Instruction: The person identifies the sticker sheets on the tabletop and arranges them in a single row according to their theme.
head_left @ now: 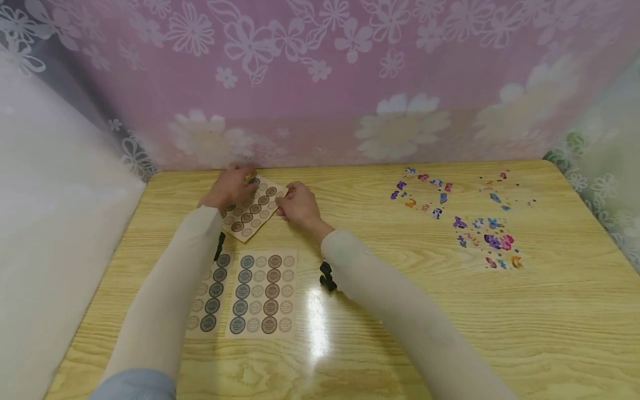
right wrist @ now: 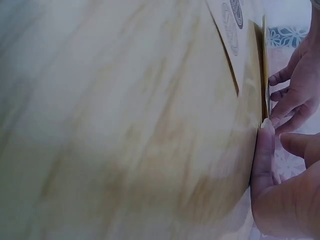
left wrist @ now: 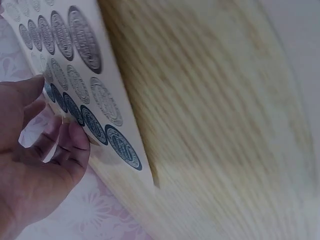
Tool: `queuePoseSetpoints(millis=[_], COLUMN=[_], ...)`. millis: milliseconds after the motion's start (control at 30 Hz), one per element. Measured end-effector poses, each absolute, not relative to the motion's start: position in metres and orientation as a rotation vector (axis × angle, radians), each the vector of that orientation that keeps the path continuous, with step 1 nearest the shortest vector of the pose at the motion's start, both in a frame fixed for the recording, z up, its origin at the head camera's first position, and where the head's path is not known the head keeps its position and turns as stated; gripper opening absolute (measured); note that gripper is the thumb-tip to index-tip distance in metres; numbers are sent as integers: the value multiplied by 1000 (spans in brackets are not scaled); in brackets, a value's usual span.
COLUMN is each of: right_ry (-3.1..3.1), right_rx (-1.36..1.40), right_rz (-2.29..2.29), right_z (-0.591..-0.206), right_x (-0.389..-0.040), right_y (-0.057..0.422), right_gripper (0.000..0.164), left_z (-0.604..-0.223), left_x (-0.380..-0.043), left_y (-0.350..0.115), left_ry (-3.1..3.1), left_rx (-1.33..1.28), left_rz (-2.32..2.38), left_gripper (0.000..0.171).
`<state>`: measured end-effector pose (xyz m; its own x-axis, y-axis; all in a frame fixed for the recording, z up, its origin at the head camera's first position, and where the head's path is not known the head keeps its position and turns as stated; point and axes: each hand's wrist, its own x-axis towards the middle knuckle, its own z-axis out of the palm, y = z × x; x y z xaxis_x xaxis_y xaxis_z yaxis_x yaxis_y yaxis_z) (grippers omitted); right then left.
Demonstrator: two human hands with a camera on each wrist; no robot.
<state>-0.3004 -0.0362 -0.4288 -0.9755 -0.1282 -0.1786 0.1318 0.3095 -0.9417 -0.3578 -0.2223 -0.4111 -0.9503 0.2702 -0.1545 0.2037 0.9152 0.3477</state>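
Note:
A tan sheet of round stickers (head_left: pixel 255 209) lies askew near the far left of the table, with brown and dark circles printed in rows. My right hand (head_left: pixel 301 206) pinches its right corner between thumb and forefinger. Over the upper left part of that sheet is my left hand (head_left: pixel 231 186), bent fingers touching its face. The left wrist view shows these fingertips against the printed circles (left wrist: pixel 75 90). Seen edge-on in the right wrist view, the sheet (right wrist: pixel 266 65) stands slightly off the tabletop.
Nearer me lie two more sticker sheets, one (head_left: pixel 259 294) in full sight and one (head_left: pixel 215 291) partly under my left sleeve. Small colourful stickers (head_left: pixel 492 241) are scattered at the right of the wooden table (head_left: pixel 400 311). A pink flowered curtain (head_left: pixel 320 100) hangs behind the far edge.

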Motion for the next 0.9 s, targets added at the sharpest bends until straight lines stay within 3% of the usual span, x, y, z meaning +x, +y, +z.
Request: queuePoseSetpoints(millis=[367, 633, 900], right_ry=[2496, 2331, 2191], right_rx=[-16, -85, -107], right_rz=[-1583, -1783, -1899], right_z=[-429, -434, -436], right_x=[-301, -303, -304], right_y=[-40, -34, -27], right_gripper=[46, 46, 44], left_z=[-411, -411, -416], left_x=[-361, -361, -363], left_y=[-227, -233, -235], left_ry=[2843, 2783, 2787], left_rx=[328, 377, 381], left_rz=[553, 658, 749], left_gripper=[50, 46, 30])
